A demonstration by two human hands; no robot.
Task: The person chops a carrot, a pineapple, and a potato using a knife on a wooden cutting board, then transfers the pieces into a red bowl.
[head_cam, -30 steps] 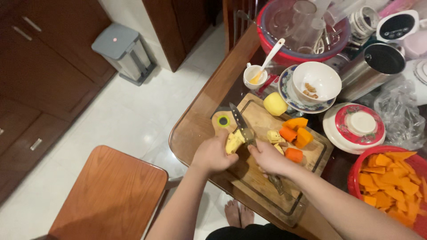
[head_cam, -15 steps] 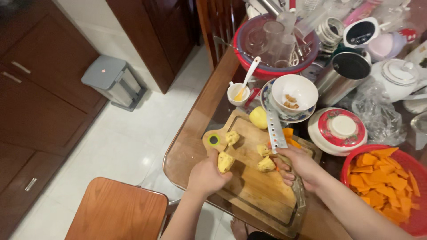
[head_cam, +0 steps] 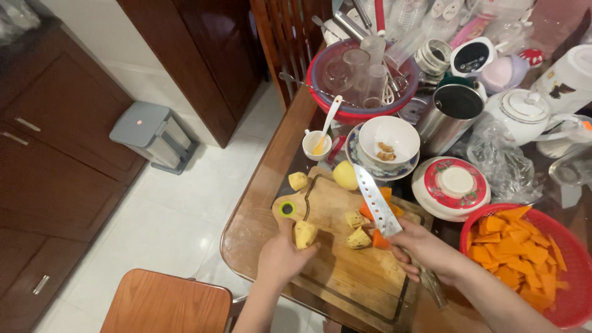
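Your left hand (head_cam: 280, 259) pinches a yellow chunk (head_cam: 304, 234), right hand (head_cam: 422, 246) grips the knife (head_cam: 376, 202). Set it flat on the cutting board (head_cam: 345, 271), fingertips tucked away from the blade.

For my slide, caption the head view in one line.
Left hand holds a yellow chunk over the wooden cutting board; right hand raises a knife beside a red basket of orange slices.
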